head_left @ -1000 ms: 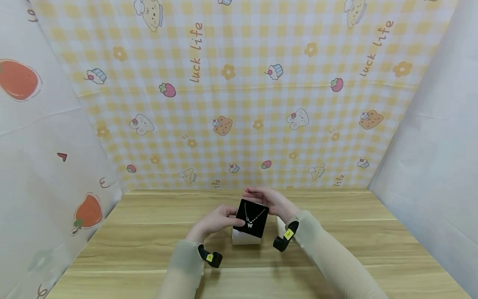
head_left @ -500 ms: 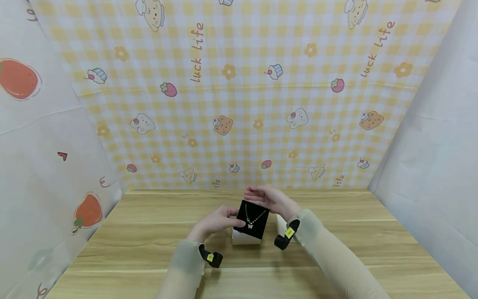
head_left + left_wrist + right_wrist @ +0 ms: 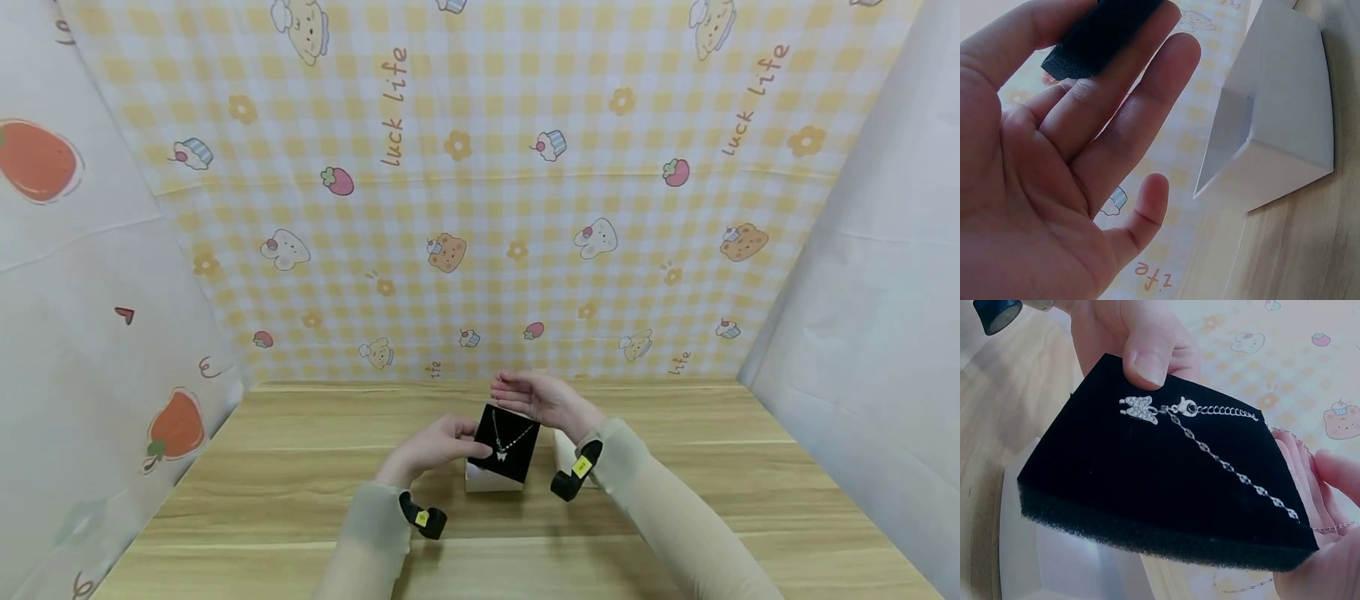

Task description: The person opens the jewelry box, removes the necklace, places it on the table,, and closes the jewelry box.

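My left hand (image 3: 435, 446) pinches a square black foam pad (image 3: 521, 460), thumb on its front face and fingers behind. Laid across the pad is a silver necklace (image 3: 1229, 467) with a sparkling butterfly pendant (image 3: 1139, 407), its clasp and extender chain beside it. At the pad's far right edge my right hand (image 3: 551, 402) holds the necklace's loose chain, which runs over its fingers towards the thumb in the right wrist view. Some slack chain hangs below the pad. Under the tilted pad stands a white box (image 3: 492, 480), its mouth visible in the left wrist view.
A second white box part (image 3: 562, 454) lies right of the first, partly behind my right wrist. The wooden table (image 3: 300, 500) ends at a yellow checked cloth backdrop (image 3: 480, 275), with pale cloths at both sides.
The pad has sunk slightly over the box in my left hand. My right hand has risen a little away from it, widening the gap at the pad's top edge.
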The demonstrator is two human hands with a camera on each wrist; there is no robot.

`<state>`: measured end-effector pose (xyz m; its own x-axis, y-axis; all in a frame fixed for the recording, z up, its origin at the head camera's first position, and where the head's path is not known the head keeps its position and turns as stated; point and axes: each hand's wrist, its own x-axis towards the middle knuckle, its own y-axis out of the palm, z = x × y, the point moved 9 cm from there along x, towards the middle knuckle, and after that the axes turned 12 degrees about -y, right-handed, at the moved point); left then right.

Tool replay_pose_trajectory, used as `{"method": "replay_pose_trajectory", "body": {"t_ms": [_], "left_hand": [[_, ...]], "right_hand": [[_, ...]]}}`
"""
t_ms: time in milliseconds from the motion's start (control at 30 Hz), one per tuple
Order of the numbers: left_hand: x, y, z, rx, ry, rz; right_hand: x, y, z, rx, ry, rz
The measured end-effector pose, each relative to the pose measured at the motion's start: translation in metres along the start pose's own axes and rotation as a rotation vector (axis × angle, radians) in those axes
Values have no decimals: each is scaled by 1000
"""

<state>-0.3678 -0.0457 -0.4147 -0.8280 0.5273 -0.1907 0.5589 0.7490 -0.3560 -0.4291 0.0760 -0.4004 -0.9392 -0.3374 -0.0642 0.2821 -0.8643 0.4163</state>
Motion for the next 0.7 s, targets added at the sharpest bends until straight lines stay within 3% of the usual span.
{"method": "replay_pose_trajectory", "body": {"t_ms": [367,700], "left_hand": [[3,-2,2,5,2,-5],[3,-2,4,-7,0,-4]], "right_hand": [[-1,3,1,24,-4,32],[-8,10,5,102,20,167]]}}
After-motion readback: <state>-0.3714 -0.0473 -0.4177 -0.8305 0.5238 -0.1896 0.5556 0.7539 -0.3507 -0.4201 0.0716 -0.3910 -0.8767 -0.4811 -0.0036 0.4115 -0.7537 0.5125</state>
